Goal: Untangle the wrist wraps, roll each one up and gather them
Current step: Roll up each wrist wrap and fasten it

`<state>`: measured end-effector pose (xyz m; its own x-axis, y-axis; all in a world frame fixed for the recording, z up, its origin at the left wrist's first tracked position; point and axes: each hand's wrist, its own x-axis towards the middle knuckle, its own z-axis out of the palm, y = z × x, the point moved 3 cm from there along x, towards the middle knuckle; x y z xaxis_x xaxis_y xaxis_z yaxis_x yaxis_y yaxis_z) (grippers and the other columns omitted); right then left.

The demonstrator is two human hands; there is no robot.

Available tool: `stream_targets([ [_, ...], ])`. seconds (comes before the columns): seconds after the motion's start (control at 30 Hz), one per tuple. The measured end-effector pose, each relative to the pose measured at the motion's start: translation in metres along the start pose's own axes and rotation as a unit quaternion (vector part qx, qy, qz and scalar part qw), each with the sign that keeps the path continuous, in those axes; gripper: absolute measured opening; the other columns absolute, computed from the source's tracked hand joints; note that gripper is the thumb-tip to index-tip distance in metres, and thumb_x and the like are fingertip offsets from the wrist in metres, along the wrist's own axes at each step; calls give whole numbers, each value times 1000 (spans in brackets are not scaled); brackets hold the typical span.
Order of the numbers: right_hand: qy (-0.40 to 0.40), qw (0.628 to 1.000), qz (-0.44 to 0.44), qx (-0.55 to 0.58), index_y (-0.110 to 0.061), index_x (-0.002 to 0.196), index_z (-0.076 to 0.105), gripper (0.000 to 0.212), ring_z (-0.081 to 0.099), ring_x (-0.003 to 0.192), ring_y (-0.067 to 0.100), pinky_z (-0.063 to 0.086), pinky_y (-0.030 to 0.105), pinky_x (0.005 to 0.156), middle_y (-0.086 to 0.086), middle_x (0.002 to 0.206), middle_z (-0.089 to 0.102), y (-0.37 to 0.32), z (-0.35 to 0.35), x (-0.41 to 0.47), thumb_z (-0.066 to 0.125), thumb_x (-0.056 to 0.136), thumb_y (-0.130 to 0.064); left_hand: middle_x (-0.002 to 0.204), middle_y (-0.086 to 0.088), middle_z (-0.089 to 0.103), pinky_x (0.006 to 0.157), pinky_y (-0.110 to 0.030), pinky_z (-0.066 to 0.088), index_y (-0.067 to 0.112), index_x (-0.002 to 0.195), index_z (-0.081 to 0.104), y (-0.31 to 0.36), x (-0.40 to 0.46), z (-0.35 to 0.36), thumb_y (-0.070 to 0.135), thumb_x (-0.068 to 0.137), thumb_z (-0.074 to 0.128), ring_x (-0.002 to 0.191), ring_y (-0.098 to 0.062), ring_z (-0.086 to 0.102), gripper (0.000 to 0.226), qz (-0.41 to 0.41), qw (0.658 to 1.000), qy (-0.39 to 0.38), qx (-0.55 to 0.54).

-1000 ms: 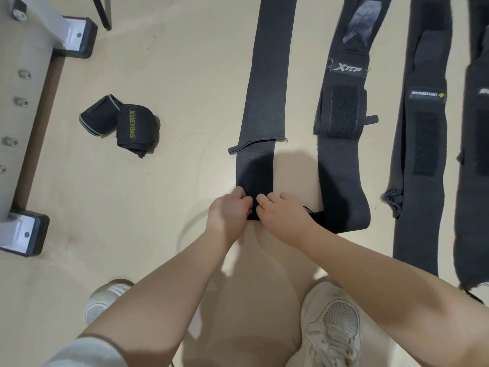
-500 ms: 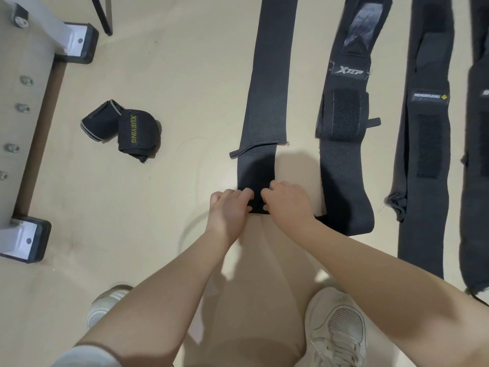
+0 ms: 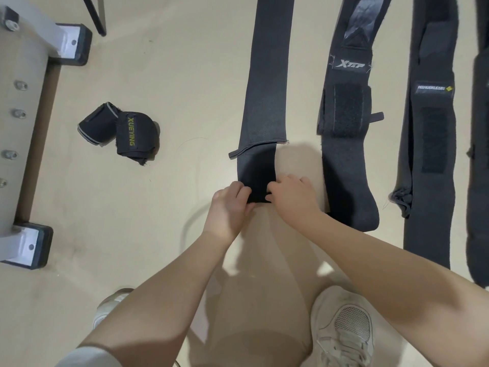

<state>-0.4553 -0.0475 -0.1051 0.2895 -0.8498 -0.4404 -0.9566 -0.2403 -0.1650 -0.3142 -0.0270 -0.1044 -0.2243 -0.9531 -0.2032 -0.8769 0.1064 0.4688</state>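
Note:
A long plain black wrist wrap [image 3: 267,75] lies flat on the beige floor, running away from me. Its near end is curled into a small roll between my hands. My left hand [image 3: 229,207] pinches the roll's left side and my right hand [image 3: 292,198] pinches its right side. To the right lie three more flat wraps: one labelled XTEP [image 3: 346,123], one with a white label [image 3: 431,144], and one cut off by the right edge [image 3: 480,168]. Two rolled wraps [image 3: 119,129], one marked XUEYING, sit together on the floor at the left.
A grey metal frame with black feet [image 3: 29,144] stands along the left edge. A thin dark leg [image 3: 96,17] slants at the top left. My white shoes [image 3: 344,327] are on the floor below my arms.
Both hands have crept a little farther up the plain wrap, turning its near end over, so the flat stretch below the seam is shorter.

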Motion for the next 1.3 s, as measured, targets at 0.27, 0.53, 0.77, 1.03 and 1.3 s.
stream_targets([
  [0.27,105,989,-84,-62,-12,63,59,33,55,51,23,32,23,47,5,67,59,-3,-10,8,90,52,-17,88,5,51,67,-17,34,6,107,61,-3,14,-6,14,96,45,78,-13,48,21,-85,996,-17,-25],
  [0.53,104,976,-161,-103,-14,68,63,20,57,63,21,40,26,57,4,73,59,-2,-8,8,79,57,-16,94,-1,50,69,-22,19,10,89,61,-3,28,-8,9,88,44,87,-24,43,17,-47,997,13,66],
  [0.77,-45,939,95,328,-14,112,52,28,55,94,23,46,36,82,4,102,58,11,1,11,62,89,-27,69,-7,62,53,-27,38,4,84,65,-4,25,-9,25,75,55,56,-27,57,24,81,987,-78,116],
  [1.03,-64,995,46,59,-11,109,53,28,49,98,24,32,31,73,8,111,54,-3,-17,13,49,96,-36,123,-3,49,76,-28,28,15,116,60,-1,28,-4,21,97,42,106,-23,48,27,47,982,-95,157],
  [1.3,98,991,16,87,-7,125,49,34,48,107,32,42,40,82,15,130,46,23,-23,31,55,93,-18,113,-8,67,88,-25,29,8,93,72,3,35,-7,16,85,55,102,-25,62,21,89,971,-113,191],
])
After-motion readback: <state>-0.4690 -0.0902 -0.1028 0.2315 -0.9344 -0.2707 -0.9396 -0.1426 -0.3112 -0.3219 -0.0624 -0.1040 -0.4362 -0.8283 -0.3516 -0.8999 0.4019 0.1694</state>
